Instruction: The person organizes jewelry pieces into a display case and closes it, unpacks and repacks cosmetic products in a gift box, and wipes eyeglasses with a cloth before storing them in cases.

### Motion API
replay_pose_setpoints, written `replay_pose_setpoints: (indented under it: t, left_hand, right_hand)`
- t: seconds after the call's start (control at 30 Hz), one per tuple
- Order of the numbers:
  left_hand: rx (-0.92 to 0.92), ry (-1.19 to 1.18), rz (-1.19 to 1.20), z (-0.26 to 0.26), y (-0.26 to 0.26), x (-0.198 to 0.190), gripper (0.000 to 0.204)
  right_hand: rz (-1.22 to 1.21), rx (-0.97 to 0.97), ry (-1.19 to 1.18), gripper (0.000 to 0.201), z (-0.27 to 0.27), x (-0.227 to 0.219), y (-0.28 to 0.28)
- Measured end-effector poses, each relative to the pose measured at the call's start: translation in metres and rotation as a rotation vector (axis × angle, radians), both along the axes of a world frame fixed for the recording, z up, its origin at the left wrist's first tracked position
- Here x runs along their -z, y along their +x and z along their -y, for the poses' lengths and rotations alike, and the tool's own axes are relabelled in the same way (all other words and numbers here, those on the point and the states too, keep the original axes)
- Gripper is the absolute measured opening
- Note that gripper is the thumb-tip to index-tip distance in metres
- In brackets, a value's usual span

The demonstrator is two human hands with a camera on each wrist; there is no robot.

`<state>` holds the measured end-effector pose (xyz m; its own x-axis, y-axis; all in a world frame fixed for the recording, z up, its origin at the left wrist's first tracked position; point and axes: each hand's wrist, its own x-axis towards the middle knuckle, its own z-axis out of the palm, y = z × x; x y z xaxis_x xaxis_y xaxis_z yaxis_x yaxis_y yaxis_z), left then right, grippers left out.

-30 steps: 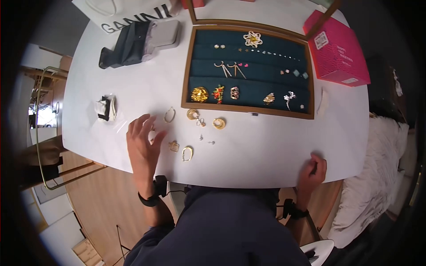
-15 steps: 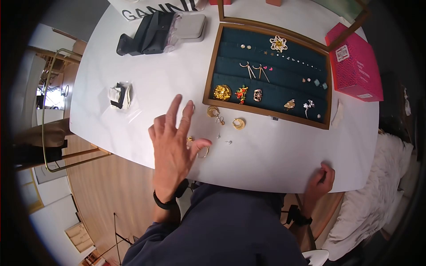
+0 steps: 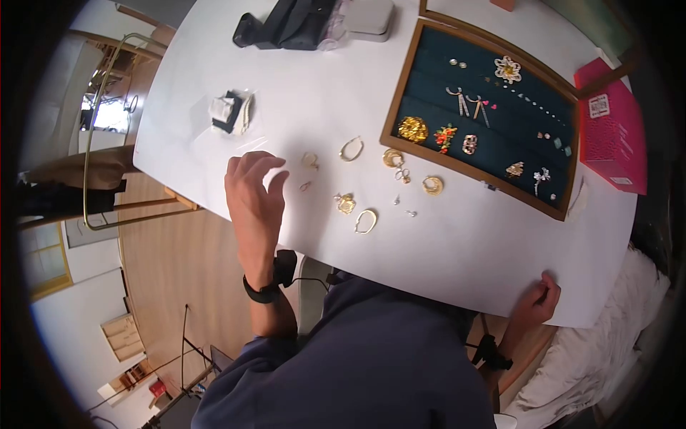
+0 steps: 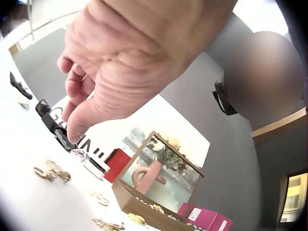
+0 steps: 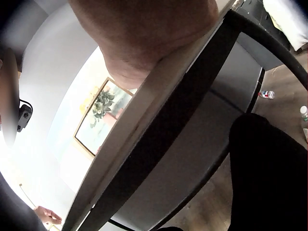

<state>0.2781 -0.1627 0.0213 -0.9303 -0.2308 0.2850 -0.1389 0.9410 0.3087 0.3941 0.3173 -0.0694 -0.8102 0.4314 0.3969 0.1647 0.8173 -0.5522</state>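
My left hand [image 3: 255, 204] hovers at the left of the loose jewelry, thumb and fingers bent and apart, with nothing between them. Near its fingertips lie a gold earring [image 3: 309, 160] and a tiny pinkish piece [image 3: 305, 186]. Farther right are a large hoop earring [image 3: 346, 158], an ornate gold piece [image 3: 346, 204], a second hoop [image 3: 374, 218], chunky gold earrings [image 3: 433, 186] and two small studs [image 3: 411, 213]. My right hand [image 3: 541, 302] rests at the table's front edge, fingers loosely curled and holding nothing; its wrist view shows mainly the forearm and table edge.
A wooden jewelry box [image 3: 402, 84] with teal lining and raised glass lid holds brooches and earrings. Right of it stands a pink box [image 3: 614, 150]. Toward the back left are a black case [image 3: 304, 25], a grey box [image 3: 369, 19] and a small plastic-wrapped bundle [image 3: 232, 112].
The head view has swung left. My left hand spread over the jewelry, then drew back to its left with fingers more bent, uncovering several pieces. My right hand stays at the edge.
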Motion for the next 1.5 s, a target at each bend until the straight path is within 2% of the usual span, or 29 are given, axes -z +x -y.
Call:
replay_pose_setpoints:
  t: [0.07,0.13,0.2,0.27,0.53,0.63,0.77,0.83,0.87,0.93,0.97,1.03,1.13,1.17,1.23,1.27,1.33,1.37,1.4,1.47,1.5]
  left_hand:
    - [-0.030,-0.017,0.009,0.013,0.002,0.002,0.016]
    - [-0.139,0.177,0.066,0.020,0.004,0.006,0.019]
    - [-0.099,0.160,0.061,0.024,0.007,0.010,0.018]
    - [-0.018,0.259,0.171,0.020,0.011,0.010,0.013]
    - [0.021,0.359,0.172,0.004,0.014,0.018,0.022]
    - [0.071,0.464,0.188,0.004,0.014,0.034,0.021]
    - [0.036,0.557,0.179,0.003,0.018,0.040,0.016]
    - [0.106,1.035,0.054,0.002,0.024,0.043,0.011]
    - [0.105,1.034,0.054,-0.001,0.026,0.043,0.011]
    - [0.121,1.581,-0.029,-0.008,0.029,0.040,0.010]
    - [0.121,1.578,-0.032,-0.007,0.031,0.041,0.010]
    - [0.217,1.827,0.012,-0.006,0.034,0.046,0.014]
    - [0.244,1.925,-0.013,-0.007,0.035,0.048,0.011]
    - [0.246,1.925,-0.012,-0.007,0.034,0.045,0.011]
    - [0.048,1.432,-0.031,-0.008,0.032,0.038,0.010]
    - [0.048,1.433,-0.029,-0.007,0.031,0.039,0.010]
    - [0.048,0.360,-0.127,-0.003,0.027,0.043,0.010]
    - [0.068,0.232,-0.147,-0.002,0.026,0.045,0.014]
    - [0.068,0.231,-0.147,0.000,0.027,0.045,0.014]
    - [0.188,0.013,-0.072,0.002,0.029,0.046,0.018]
    - [0.189,0.013,-0.071,0.002,0.029,0.047,0.018]
  right_hand:
    - [0.005,0.007,0.046,0.022,0.002,-0.001,-0.001]
    - [-0.001,-0.011,0.033,0.022,-0.002,0.003,-0.001]
    - [-0.020,-0.006,0.053,0.022,-0.004,0.005,0.000]
    - [0.009,-0.013,0.046,0.023,-0.006,0.004,0.001]
    - [0.033,-0.017,0.068,0.026,-0.018,0.011,0.006]
    - [0.018,-0.017,0.058,0.026,-0.018,0.012,0.005]
    - [0.032,-0.012,0.078,0.025,-0.020,0.013,0.006]
    - [0.033,-0.014,0.071,0.024,-0.017,0.011,0.006]
    - [0.033,-0.015,0.069,0.024,-0.016,0.010,0.005]
    - [0.051,-0.005,0.088,0.024,-0.016,0.009,0.006]
    - [0.049,-0.007,0.085,0.024,-0.016,0.009,0.005]
    - [0.038,-0.019,0.093,0.023,-0.016,0.009,0.005]
    - [0.058,-0.023,0.084,0.024,-0.017,0.007,0.006]
    - [0.058,-0.022,0.084,0.024,-0.017,0.007,0.005]
    - [0.056,-0.017,0.076,0.024,-0.016,0.007,0.005]
    - [0.057,-0.016,0.076,0.024,-0.018,0.008,0.006]
    - [0.040,-0.020,0.069,0.023,-0.018,0.009,0.006]
    - [0.040,-0.020,0.069,0.023,-0.018,0.009,0.006]
    - [0.042,-0.015,0.083,0.023,-0.016,0.007,0.005]
    - [0.045,-0.009,0.098,0.022,-0.015,0.006,0.004]
    - [0.039,-0.005,0.099,0.022,-0.015,0.007,0.004]
